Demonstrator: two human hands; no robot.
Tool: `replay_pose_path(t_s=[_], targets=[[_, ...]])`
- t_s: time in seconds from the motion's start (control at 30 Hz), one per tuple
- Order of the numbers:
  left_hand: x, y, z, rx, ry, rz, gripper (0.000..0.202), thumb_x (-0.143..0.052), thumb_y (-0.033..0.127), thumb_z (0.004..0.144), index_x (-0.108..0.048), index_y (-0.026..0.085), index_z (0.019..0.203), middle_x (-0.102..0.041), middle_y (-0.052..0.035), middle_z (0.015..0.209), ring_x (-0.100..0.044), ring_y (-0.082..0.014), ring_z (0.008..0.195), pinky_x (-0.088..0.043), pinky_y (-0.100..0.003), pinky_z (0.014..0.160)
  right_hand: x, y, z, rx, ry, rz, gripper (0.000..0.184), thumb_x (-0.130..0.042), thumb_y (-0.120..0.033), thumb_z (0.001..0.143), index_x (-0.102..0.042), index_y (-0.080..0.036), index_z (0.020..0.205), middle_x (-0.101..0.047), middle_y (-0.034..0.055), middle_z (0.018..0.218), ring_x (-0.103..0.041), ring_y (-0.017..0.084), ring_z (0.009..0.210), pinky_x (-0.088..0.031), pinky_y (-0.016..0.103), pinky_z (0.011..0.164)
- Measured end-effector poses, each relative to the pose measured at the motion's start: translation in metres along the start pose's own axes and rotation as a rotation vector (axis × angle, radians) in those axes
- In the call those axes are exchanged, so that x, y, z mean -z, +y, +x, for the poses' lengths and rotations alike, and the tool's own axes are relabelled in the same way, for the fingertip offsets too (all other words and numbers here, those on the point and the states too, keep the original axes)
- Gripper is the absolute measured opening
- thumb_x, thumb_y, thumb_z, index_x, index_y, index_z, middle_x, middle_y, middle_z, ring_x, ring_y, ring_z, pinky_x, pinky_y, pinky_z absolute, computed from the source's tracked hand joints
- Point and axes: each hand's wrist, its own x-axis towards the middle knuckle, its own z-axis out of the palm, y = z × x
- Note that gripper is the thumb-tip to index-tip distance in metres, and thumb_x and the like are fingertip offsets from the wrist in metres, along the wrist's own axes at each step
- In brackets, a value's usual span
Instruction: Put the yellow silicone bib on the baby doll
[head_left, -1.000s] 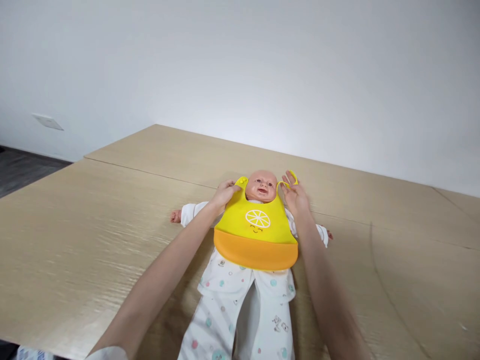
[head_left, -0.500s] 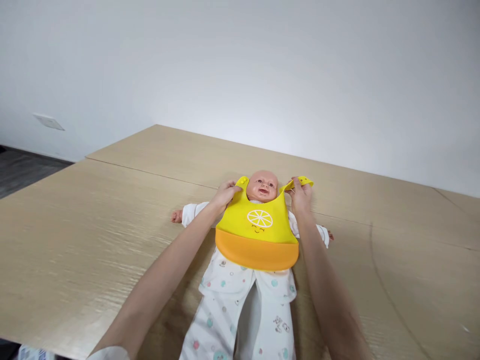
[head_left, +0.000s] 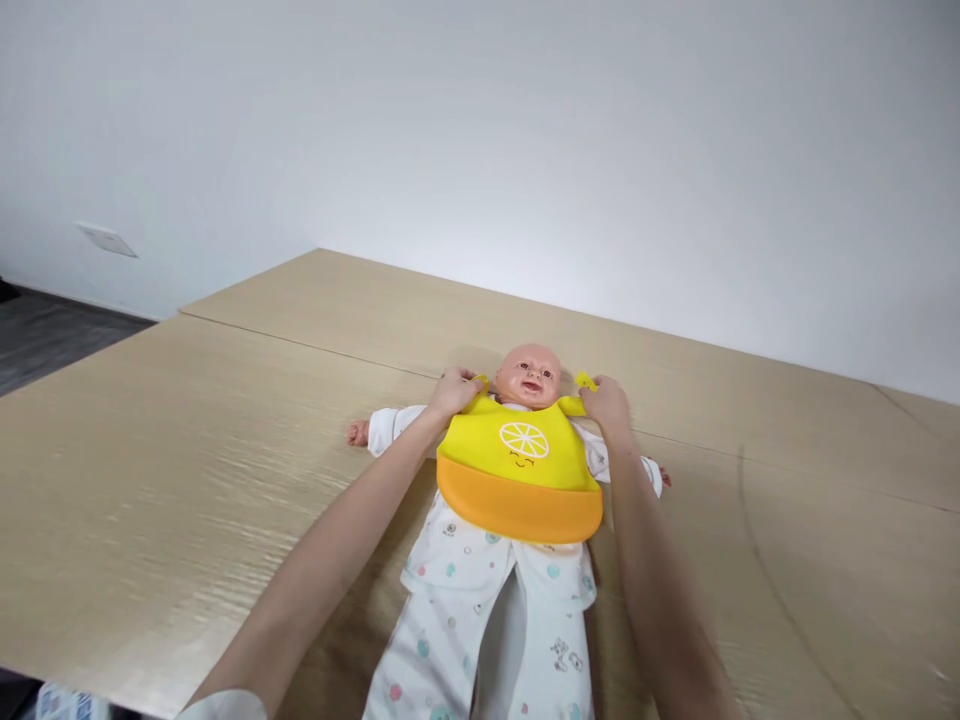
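A baby doll (head_left: 528, 374) lies on its back, dressed in a white outfit (head_left: 442, 620) with small coloured prints. Over its chest is a yellow bib (head_left: 480, 440) with a lemon-slice face and an orange catch pocket (head_left: 517, 502) along the bottom. My left hand (head_left: 452, 392) is closed on the bib's strap beside the doll's head, on the left. On the other side, my right hand (head_left: 607, 402) pinches the right strap, whose tip sticks up above the fingers. Both straps lie apart, on either side of the neck.
The doll rests on a pale wooden table (head_left: 187, 450) with a seam across it. Behind stands a white wall (head_left: 480, 150) with a plate (head_left: 105, 239) at the left. Dark floor (head_left: 60, 335) shows past the table's left edge.
Both straps have been folded down closer to the doll's shoulders. My right hand has turned inward and lower, and the right strap's end now points up instead of out to the right.
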Motion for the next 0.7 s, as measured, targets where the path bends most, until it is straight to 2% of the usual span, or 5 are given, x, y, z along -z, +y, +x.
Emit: replay_pose_path(t_s=[0.1, 0.23, 0.4, 0.53, 0.7], targets=[[0.002, 0.002, -0.004, -0.014, -0.046, 0.076, 0.019, -0.060, 0.028, 0.065, -0.060, 0.013, 0.077, -0.060, -0.0037, 0.064, -0.053, -0.0134, 0.052, -0.034, -0.022, 0.042, -0.001, 0.000, -0.002, 0.007, -0.059, -0.063, 0.021, -0.055, -0.020, 0.062, -0.058, -0.011, 0.080, -0.060, 0.0185, 0.089, -0.054, 0.032, 0.094, -0.036, 0.036, 0.079], [0.003, 0.005, -0.008, -0.027, -0.069, 0.146, 0.021, -0.058, 0.026, 0.066, -0.060, 0.012, 0.082, -0.064, -0.0056, 0.074, -0.056, -0.0142, 0.059, -0.035, -0.021, 0.045, -0.009, -0.002, -0.005, 0.027, -0.085, 0.018, 0.019, -0.055, -0.018, 0.063, -0.056, -0.011, 0.081, -0.059, 0.0183, 0.093, -0.051, 0.033, 0.102, -0.036, 0.040, 0.086], [0.002, 0.007, -0.010, -0.027, -0.106, 0.096, 0.022, -0.055, 0.024, 0.067, -0.059, 0.013, 0.085, -0.064, -0.0054, 0.078, -0.055, -0.0126, 0.057, -0.036, -0.021, 0.046, -0.006, -0.003, -0.009, 0.042, -0.207, 0.392, 0.029, -0.042, -0.037, 0.077, -0.049, -0.015, 0.096, -0.057, 0.0104, 0.101, -0.059, 0.020, 0.088, -0.049, 0.031, 0.071], [0.002, 0.010, -0.011, -0.026, -0.121, 0.078, 0.016, -0.053, 0.017, 0.066, -0.059, 0.013, 0.080, -0.063, -0.0060, 0.075, -0.054, -0.0126, 0.056, -0.035, -0.021, 0.046, -0.005, 0.002, -0.017, 0.125, -0.366, 0.666, 0.042, -0.052, -0.048, 0.071, -0.046, -0.020, 0.101, -0.057, 0.0055, 0.104, -0.059, 0.017, 0.089, -0.052, 0.028, 0.072], [0.003, 0.016, -0.017, -0.004, -0.134, 0.024, 0.017, -0.052, 0.014, 0.066, -0.058, 0.013, 0.082, -0.061, -0.0046, 0.070, -0.054, -0.0125, 0.054, -0.036, -0.021, 0.045, -0.013, 0.009, -0.014, 0.189, -0.214, 0.722, 0.048, -0.057, -0.045, 0.066, -0.042, -0.021, 0.105, -0.056, 0.0029, 0.104, -0.057, 0.013, 0.086, -0.050, 0.024, 0.072]])
